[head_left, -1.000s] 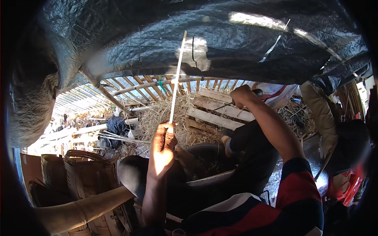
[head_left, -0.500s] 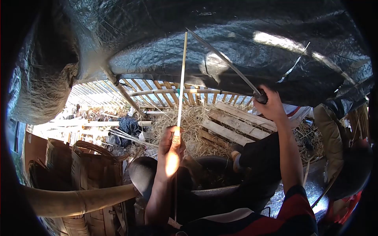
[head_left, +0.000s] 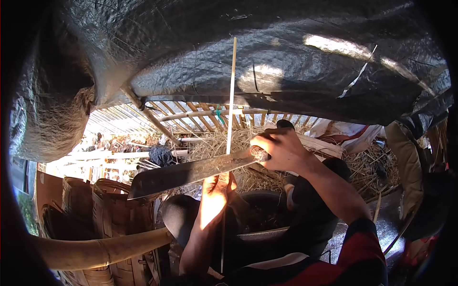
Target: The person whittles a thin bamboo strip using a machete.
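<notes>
My left hand point(head_left: 218, 190) is closed around a long, thin, pale strip point(head_left: 232, 90), which stands nearly upright and runs above and below the fist. Closed on the dark handle of a machete, my right hand point(head_left: 281, 148) is to the right of the strip. The broad blade point(head_left: 191, 175) points left and slightly down, crossing in front of the strip just above my left fingers. Part of the left fingertips is hidden behind the blade. Whether the blade touches the strip I cannot tell.
Black plastic sheeting point(head_left: 191, 62) hangs across the top. Beyond are a slatted bamboo fence point(head_left: 191, 117), straw and pale wooden boards point(head_left: 317, 145). Woven baskets point(head_left: 112, 209) and a thick bamboo pole point(head_left: 100, 251) are at lower left. A dark tub point(head_left: 262, 209) sits between my legs.
The machete has come down from the strip's top at upper right and turned broadside, its blade now pointing left across the strip. My left hand keeps its hold on the strip.
</notes>
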Demonstrator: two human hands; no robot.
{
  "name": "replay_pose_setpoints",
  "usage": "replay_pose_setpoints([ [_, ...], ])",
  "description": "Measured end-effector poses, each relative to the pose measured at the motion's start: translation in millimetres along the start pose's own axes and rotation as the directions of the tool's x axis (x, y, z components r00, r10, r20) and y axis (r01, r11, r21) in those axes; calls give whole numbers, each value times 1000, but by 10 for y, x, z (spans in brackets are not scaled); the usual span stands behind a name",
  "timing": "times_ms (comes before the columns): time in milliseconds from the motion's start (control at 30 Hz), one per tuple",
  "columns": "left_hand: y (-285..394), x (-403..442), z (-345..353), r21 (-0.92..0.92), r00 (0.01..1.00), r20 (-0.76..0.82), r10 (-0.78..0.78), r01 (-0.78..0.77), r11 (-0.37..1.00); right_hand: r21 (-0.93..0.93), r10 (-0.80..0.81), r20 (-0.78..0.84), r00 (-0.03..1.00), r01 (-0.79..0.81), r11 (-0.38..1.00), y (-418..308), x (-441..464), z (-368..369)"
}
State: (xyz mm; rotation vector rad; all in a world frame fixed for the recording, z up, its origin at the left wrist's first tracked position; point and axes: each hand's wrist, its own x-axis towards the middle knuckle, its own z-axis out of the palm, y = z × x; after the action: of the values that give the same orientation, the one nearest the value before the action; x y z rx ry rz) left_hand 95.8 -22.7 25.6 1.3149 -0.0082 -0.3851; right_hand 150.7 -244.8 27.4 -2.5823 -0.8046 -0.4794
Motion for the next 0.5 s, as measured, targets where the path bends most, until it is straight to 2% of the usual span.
replay_pose_setpoints([
  [133, 17, -21, 60, -44, 996, -75, -53, 50, 998, -8, 22, 102, 995, -21, 1000, -99, 25, 67],
  [200, -103, -10, -7, -11, 997, -78, -29, 28, 1000, 7, 103, 280, 954, -110, 994, -137, 63, 58],
  [300, -216, -18, -34, -15, 992, -123, -31, 30, 999, -7, 34, 205, 978, -33, 999, -142, 39, 102],
  [333, -212, -32, -9, -22, 989, -141, -49, 46, 999, -6, 32, 206, 978, -31, 999, -146, 45, 104],
  [400, -204, -57, 41, -37, 981, -175, -85, 80, 996, 7, -69, 249, 966, 69, 998, -170, 37, 113],
  [500, -252, -97, 17, -12, 991, -118, -67, 66, 998, 25, -48, 203, 978, 44, 999, -231, 14, 180],
])
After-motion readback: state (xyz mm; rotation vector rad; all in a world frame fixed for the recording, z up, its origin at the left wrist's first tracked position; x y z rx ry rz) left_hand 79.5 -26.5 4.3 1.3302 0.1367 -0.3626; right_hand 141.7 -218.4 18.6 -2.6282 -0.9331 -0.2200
